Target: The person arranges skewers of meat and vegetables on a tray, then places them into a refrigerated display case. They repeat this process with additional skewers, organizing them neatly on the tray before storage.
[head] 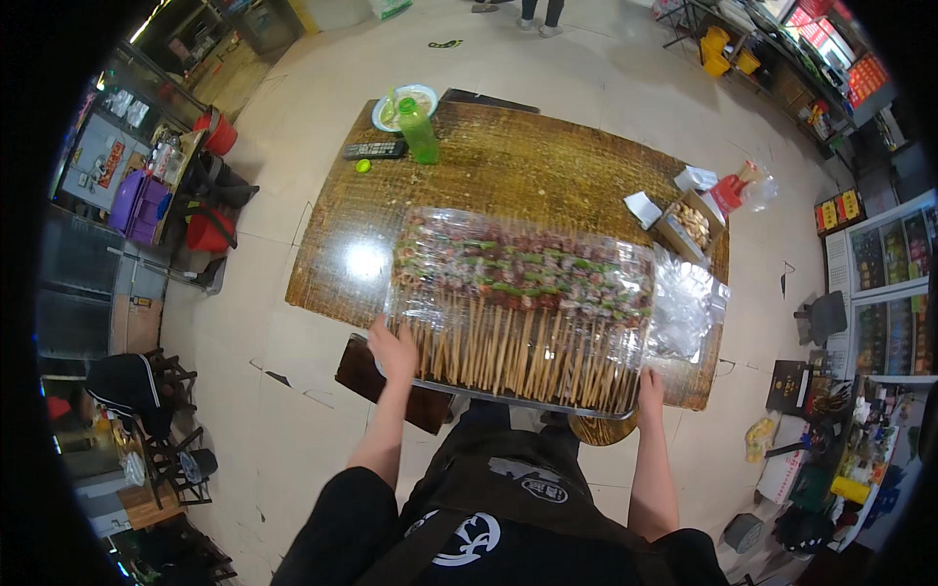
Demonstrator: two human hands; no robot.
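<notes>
Between my two hands is a shallow metal tray [538, 405] packed with rows of raw meat skewers [524, 267], green pieces threaded among the meat. Clear plastic film [440, 220] stretches over the skewers and catches the light. Their bare wooden sticks [513, 344] point toward me. My left hand [394, 350] grips the tray's left side near the front corner. At the right front corner, my right hand [649, 387] holds the edge, its fingers partly hidden. The tray's near edge extends past the front of a wooden table [527, 161].
A green bottle [418, 132], a bowl [385, 117] and a remote control [375, 150] stand at the table's far left. A cardboard box [685, 231] and clear plastic bags [685, 308] lie on the right. Stools [604, 428] sit under the near edge. A person's legs [542, 15] show beyond.
</notes>
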